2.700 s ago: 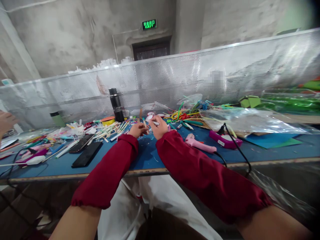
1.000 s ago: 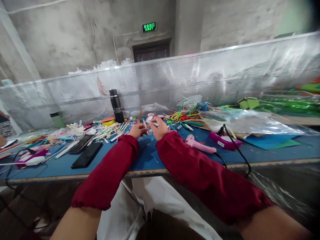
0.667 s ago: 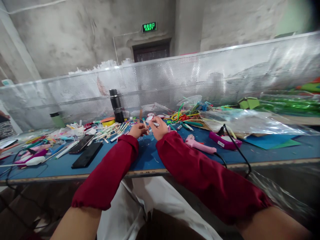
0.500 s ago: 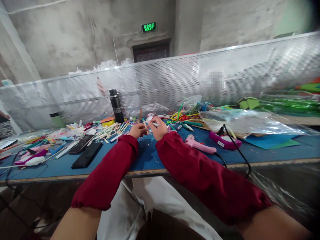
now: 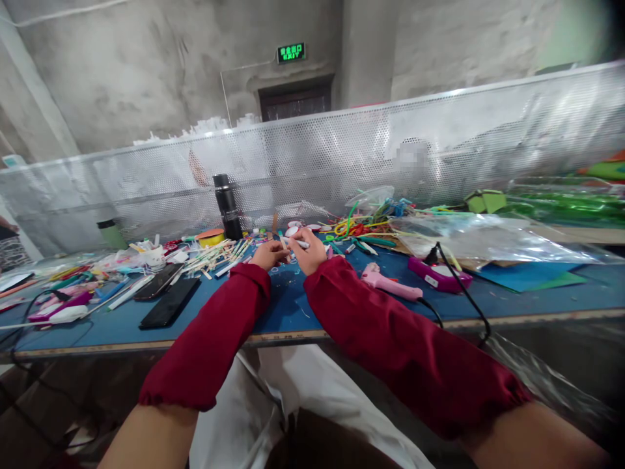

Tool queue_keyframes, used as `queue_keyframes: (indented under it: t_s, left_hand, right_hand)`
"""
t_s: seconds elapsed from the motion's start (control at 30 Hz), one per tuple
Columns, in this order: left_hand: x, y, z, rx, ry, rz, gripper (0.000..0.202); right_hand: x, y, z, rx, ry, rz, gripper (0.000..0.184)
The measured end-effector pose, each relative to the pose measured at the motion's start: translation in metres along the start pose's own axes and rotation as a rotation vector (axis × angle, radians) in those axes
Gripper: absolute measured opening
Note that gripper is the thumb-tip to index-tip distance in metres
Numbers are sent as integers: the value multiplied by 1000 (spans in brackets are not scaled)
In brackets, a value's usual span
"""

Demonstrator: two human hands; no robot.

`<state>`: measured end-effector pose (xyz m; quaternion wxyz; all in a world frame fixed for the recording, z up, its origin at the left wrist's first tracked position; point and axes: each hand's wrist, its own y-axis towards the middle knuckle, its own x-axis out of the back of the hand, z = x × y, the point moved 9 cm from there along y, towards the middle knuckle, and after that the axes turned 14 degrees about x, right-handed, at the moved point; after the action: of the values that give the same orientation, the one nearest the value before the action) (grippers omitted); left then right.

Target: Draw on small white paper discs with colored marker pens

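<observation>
My left hand (image 5: pixel 267 255) is closed in a pinch on a small flat wooden craft stick (image 5: pixel 284 243), which stands up between the fingertips. Close beside it, my right hand (image 5: pixel 310 252) is wrapped round a white marker pen (image 5: pixel 303 244). The pen's tip is turned towards the stick; whether they touch is too small to tell. Both hands are over the blue tabletop (image 5: pixel 280 303), above some small pale scraps. To the right of my right hand lies a pink hot glue gun (image 5: pixel 390 285) with a black cable.
Left of my hands are two dark phones (image 5: pixel 170 303) and a heap of loose sticks (image 5: pixel 222 257). A black thermos (image 5: pixel 227 210) stands behind them. Rightward are a purple box (image 5: pixel 442 275) with a cable and clear plastic bags (image 5: pixel 488 236). A perforated metal screen (image 5: pixel 317 156) borders the table's back.
Almost nothing differs. My right hand has shifted very slightly, with the marker pen still in it; my left hand keeps its hold on the craft stick.
</observation>
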<state>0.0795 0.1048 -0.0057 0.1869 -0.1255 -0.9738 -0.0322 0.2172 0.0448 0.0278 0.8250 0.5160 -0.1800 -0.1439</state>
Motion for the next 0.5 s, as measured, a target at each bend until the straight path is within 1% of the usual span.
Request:
queue_keyframes:
  t_s: [0.2,0.33,0.5]
  left_hand:
    - [-1,-1,-1,10,-13,-3,21]
    - [0,-1,0,24,-6,-11,21]
    - [2,-2,1,45,-14,-19,12]
  right_hand:
    - [1,0,1,8,-23,-5,18]
    - [0,0,-4,-6,-24,-4,16]
    - [3,0,-6,-5,-24,-20,17]
